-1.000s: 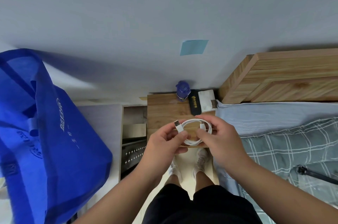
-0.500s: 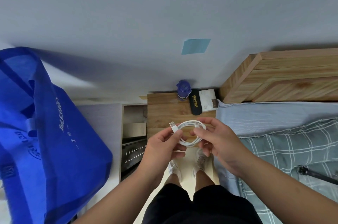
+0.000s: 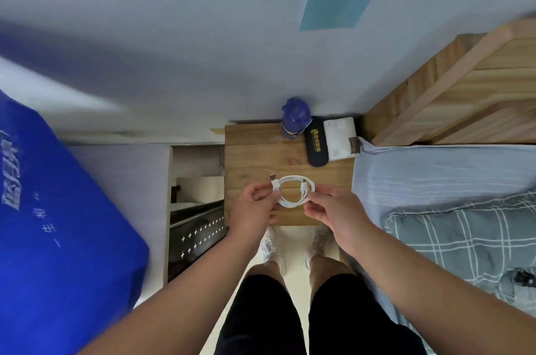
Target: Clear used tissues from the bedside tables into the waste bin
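Note:
A coiled white charging cable is held over the front of the wooden bedside table. My left hand pinches the coil's left side near the USB plug. My right hand pinches the coil's right side. A white tissue pack lies at the table's back right corner. No loose tissues and no waste bin are in view.
A blue bottle and a black case stand at the table's back by the wall. A bed with a checked quilt and wooden headboard lies to the right. A large blue bag hangs at the left, beside an open shelf unit.
The camera has tilted down and closer to the table. Both hands have kept hold of the coiled cable, which now lies flatter and lower over the table's front.

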`<action>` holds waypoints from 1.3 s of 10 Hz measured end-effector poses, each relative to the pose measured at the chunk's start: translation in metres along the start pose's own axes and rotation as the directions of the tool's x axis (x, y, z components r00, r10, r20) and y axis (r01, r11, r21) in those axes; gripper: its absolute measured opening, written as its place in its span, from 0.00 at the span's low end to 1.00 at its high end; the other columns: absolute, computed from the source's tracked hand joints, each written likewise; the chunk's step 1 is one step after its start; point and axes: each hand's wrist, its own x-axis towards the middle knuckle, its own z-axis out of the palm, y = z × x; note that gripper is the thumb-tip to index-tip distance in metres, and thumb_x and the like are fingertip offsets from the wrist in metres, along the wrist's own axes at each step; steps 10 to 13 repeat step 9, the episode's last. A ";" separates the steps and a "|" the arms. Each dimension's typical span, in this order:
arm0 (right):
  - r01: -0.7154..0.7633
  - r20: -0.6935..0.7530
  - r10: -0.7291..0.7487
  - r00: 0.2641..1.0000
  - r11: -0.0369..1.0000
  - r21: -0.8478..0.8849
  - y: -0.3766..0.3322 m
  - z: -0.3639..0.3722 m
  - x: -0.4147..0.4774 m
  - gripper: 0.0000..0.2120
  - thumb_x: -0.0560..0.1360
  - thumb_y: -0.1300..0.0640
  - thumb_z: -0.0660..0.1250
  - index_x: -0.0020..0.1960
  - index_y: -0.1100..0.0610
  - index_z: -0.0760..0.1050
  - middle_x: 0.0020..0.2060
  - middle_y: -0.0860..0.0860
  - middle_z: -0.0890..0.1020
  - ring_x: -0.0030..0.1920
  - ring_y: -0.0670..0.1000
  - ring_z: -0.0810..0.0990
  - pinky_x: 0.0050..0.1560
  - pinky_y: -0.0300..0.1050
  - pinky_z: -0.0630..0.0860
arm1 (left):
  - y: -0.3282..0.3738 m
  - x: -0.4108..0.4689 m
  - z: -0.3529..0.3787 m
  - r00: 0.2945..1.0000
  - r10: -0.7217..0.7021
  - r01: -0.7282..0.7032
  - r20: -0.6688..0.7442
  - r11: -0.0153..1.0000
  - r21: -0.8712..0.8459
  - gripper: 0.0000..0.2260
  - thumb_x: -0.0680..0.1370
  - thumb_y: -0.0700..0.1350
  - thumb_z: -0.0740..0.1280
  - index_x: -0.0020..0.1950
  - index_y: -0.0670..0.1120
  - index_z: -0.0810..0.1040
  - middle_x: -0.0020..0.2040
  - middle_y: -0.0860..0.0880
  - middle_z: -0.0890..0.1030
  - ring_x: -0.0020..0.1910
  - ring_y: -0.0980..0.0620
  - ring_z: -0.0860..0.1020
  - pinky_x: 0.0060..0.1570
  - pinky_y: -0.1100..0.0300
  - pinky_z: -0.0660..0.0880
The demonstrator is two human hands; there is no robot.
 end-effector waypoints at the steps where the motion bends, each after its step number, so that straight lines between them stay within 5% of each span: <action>1: -0.053 -0.032 0.056 0.998 0.996 0.069 0.023 0.003 0.065 0.04 0.79 0.67 0.71 0.52 0.62 0.83 0.46 0.62 0.86 0.44 0.54 0.87 0.39 0.42 0.85 | -0.036 0.064 0.015 0.999 -0.013 0.014 -0.041 1.000 0.020 0.11 0.82 0.39 0.73 0.64 0.42 0.83 0.52 0.45 0.88 0.46 0.49 0.87 0.40 0.61 0.84; 2: -0.062 -0.069 0.069 0.995 0.994 0.091 0.039 0.006 0.128 0.04 0.80 0.66 0.70 0.48 0.62 0.83 0.40 0.58 0.84 0.40 0.52 0.84 0.36 0.41 0.85 | -0.063 0.128 0.033 0.998 0.044 -0.039 -0.048 0.994 0.098 0.12 0.82 0.37 0.72 0.65 0.41 0.84 0.48 0.46 0.87 0.47 0.46 0.85 0.53 0.48 0.85; 3: -0.013 -0.054 0.019 0.998 0.995 0.097 0.043 0.014 0.183 0.06 0.80 0.62 0.70 0.56 0.61 0.83 0.44 0.55 0.84 0.42 0.51 0.83 0.40 0.43 0.85 | -0.076 0.184 0.044 0.991 0.125 -0.113 -0.051 0.974 0.195 0.13 0.81 0.36 0.72 0.65 0.42 0.85 0.49 0.45 0.88 0.50 0.42 0.86 0.59 0.46 0.83; 5: 0.069 -0.037 -0.060 0.998 0.937 0.342 0.050 0.037 0.228 0.06 0.80 0.65 0.68 0.54 0.61 0.82 0.48 0.55 0.86 0.49 0.52 0.85 0.52 0.44 0.85 | -0.081 0.252 0.054 0.973 0.196 -0.185 -0.121 0.978 0.093 0.11 0.79 0.33 0.73 0.59 0.41 0.86 0.46 0.44 0.87 0.40 0.51 0.83 0.39 0.64 0.81; 6: 0.061 -0.028 -0.054 0.998 0.917 0.395 0.057 0.042 0.227 0.08 0.79 0.65 0.68 0.55 0.58 0.83 0.49 0.53 0.86 0.51 0.51 0.85 0.53 0.43 0.84 | -0.086 0.258 0.052 0.974 0.190 -0.184 -0.121 0.981 0.060 0.11 0.78 0.32 0.73 0.58 0.42 0.85 0.47 0.41 0.87 0.37 0.53 0.84 0.40 0.63 0.83; 7: 0.029 -0.054 -0.005 0.999 0.887 0.460 0.056 0.040 0.222 0.06 0.80 0.67 0.66 0.50 0.60 0.81 0.47 0.57 0.85 0.51 0.55 0.86 0.49 0.45 0.85 | -0.088 0.252 0.052 0.978 0.162 -0.158 -0.135 0.987 0.040 0.09 0.78 0.33 0.74 0.57 0.42 0.84 0.48 0.41 0.86 0.42 0.48 0.84 0.52 0.53 0.85; 8: 0.021 -0.098 0.018 0.995 0.922 0.386 0.055 0.032 0.213 0.04 0.81 0.66 0.65 0.52 0.63 0.79 0.50 0.60 0.83 0.51 0.56 0.85 0.51 0.48 0.85 | -0.087 0.244 0.049 0.985 0.108 -0.110 -0.132 0.994 -0.011 0.10 0.78 0.34 0.74 0.58 0.43 0.83 0.51 0.42 0.86 0.47 0.46 0.84 0.59 0.46 0.83; 9: -0.047 -0.098 0.060 0.993 0.989 0.137 0.055 0.012 0.184 0.08 0.83 0.62 0.64 0.61 0.62 0.77 0.53 0.59 0.84 0.51 0.56 0.85 0.50 0.48 0.84 | -0.078 0.210 0.037 0.989 0.073 -0.077 -0.131 0.997 -0.022 0.04 0.82 0.40 0.72 0.56 0.44 0.83 0.47 0.46 0.84 0.45 0.46 0.83 0.57 0.44 0.83; 13: -0.047 -0.098 0.060 0.993 0.989 0.137 0.055 0.012 0.184 0.08 0.83 0.62 0.64 0.61 0.62 0.77 0.53 0.59 0.84 0.51 0.56 0.85 0.50 0.48 0.84 | -0.078 0.210 0.037 0.989 0.073 -0.077 -0.131 0.997 -0.022 0.04 0.82 0.40 0.72 0.56 0.44 0.83 0.47 0.46 0.84 0.45 0.46 0.83 0.57 0.44 0.83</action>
